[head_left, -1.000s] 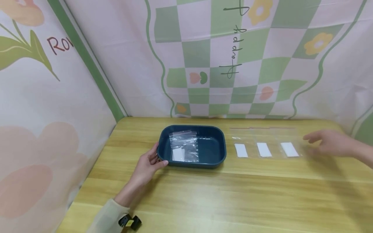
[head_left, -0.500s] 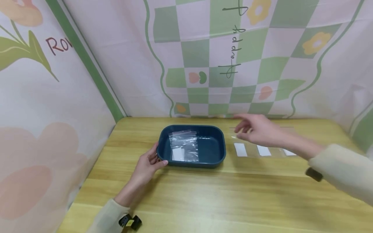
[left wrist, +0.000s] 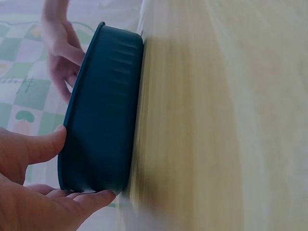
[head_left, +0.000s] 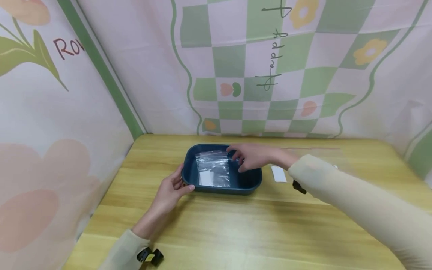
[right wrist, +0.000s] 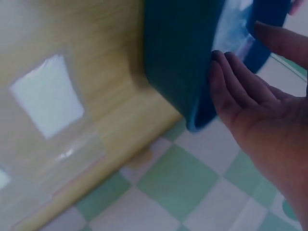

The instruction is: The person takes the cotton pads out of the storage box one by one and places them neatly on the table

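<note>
A dark blue plastic tub (head_left: 221, 190) stands on the wooden table. My left hand (head_left: 168, 191) holds its near left corner, thumb at the rim and fingers against the side, as the left wrist view also shows around the tub wall (left wrist: 103, 115). Clear zip bags (head_left: 219, 170) with white paper inside lie in the tub's left half. Over the right half hovers my right hand (head_left: 254, 155), fingers loosely bent, nothing visible between them. In the right wrist view its fingertips (right wrist: 219, 55) reach over the tub's rim. Right of the tub lies a zip bag with a white card (head_left: 278, 174).
Further zip bags lie in a row to the right, mostly covered by the right sleeve (head_left: 337, 187); a second one's white corner (right wrist: 4, 179) shows in the right wrist view. Behind the table (head_left: 216, 225) hangs a green-checked cloth (head_left: 256, 60), and another cloth (head_left: 40, 168) covers the left side.
My right hand has swept left from beyond the far right bag, passing over the row, to above the tub. The left hand and the tub have stayed in place.
</note>
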A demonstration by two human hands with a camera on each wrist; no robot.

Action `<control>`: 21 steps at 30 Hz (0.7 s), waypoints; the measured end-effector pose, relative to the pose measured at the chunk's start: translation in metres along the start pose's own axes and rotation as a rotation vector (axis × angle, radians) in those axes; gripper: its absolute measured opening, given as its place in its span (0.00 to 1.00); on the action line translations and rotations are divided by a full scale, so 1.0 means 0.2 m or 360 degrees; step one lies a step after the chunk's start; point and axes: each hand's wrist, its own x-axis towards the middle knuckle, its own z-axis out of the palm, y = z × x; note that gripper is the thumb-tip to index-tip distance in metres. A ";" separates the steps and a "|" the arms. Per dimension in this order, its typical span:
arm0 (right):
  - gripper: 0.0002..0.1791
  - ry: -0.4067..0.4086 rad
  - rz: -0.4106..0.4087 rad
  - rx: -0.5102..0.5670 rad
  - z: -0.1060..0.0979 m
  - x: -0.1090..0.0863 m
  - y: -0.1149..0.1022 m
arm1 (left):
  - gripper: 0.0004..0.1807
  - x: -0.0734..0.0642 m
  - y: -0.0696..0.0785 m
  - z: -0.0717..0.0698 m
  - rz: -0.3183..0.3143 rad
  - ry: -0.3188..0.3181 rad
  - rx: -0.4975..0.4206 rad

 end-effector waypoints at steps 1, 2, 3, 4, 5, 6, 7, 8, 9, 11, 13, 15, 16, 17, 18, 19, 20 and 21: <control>0.44 -0.0032 0.0011 -0.0009 0.01 0.02 0.00 | 0.45 0.00 0.00 0.00 -0.0005 0.0000 0.0000; 0.45 -0.0057 0.0024 -0.0026 0.03 0.04 0.01 | 0.45 0.00 0.00 0.00 -0.0009 -0.0002 -0.0002; 0.45 -0.0071 0.0035 -0.0051 0.04 0.05 0.01 | 0.45 0.00 0.00 0.00 -0.0013 -0.0005 -0.0003; 0.46 -0.0077 0.0040 -0.0068 0.05 0.07 0.02 | 0.45 0.01 0.00 0.00 -0.0015 -0.0007 -0.0005; 0.46 -0.0076 0.0048 -0.0072 0.06 0.08 0.02 | 0.45 0.01 0.00 0.00 -0.0013 -0.0010 -0.0006; 0.47 -0.0070 0.0048 -0.0077 0.07 0.09 0.01 | 0.45 0.01 0.00 0.00 -0.0017 -0.0008 -0.0009; 0.47 -0.0060 0.0053 -0.0081 0.08 0.10 0.01 | 0.45 0.01 0.00 0.00 -0.0017 -0.0006 -0.0008; 0.47 -0.0052 0.0060 -0.0084 0.09 0.10 0.00 | 0.45 0.00 0.00 0.00 -0.0017 -0.0005 -0.0009; 0.47 -0.0044 0.0065 -0.0086 0.09 0.11 0.00 | 0.45 0.00 0.00 0.00 -0.0015 -0.0003 -0.0007; 0.48 -0.0036 0.0081 -0.0091 0.10 0.11 -0.01 | 0.45 0.00 0.00 0.00 -0.0011 -0.0005 -0.0007; 0.48 -0.0032 0.0105 -0.0088 0.11 0.11 -0.01 | 0.45 0.00 0.00 0.00 -0.0012 -0.0009 -0.0013; 0.48 -0.0022 0.0122 -0.0072 0.12 0.12 0.00 | 0.45 0.01 0.00 0.00 -0.0013 -0.0010 -0.0020; 0.47 -0.0014 0.0130 -0.0048 0.12 0.12 0.00 | 0.45 0.01 0.00 0.00 -0.0014 -0.0010 -0.0023; 0.47 -0.0007 0.0140 -0.0016 0.12 0.12 0.00 | 0.46 0.01 0.01 0.00 -0.0017 -0.0006 -0.0028; 0.47 -0.0002 0.0148 0.0035 0.12 0.13 0.00 | 0.46 0.01 0.01 0.00 -0.0019 -0.0003 -0.0030; 0.47 0.0002 0.0155 0.0099 0.13 0.13 0.00 | 0.46 0.01 0.01 0.00 -0.0022 -0.0001 -0.0035; 0.48 0.0007 0.0163 0.0176 0.13 0.13 0.00 | 0.46 0.00 0.01 0.00 -0.0023 0.0000 -0.0037; 0.48 0.0012 0.0181 0.0260 0.13 0.13 0.00 | 0.46 0.00 0.00 0.00 -0.0025 -0.0002 -0.0041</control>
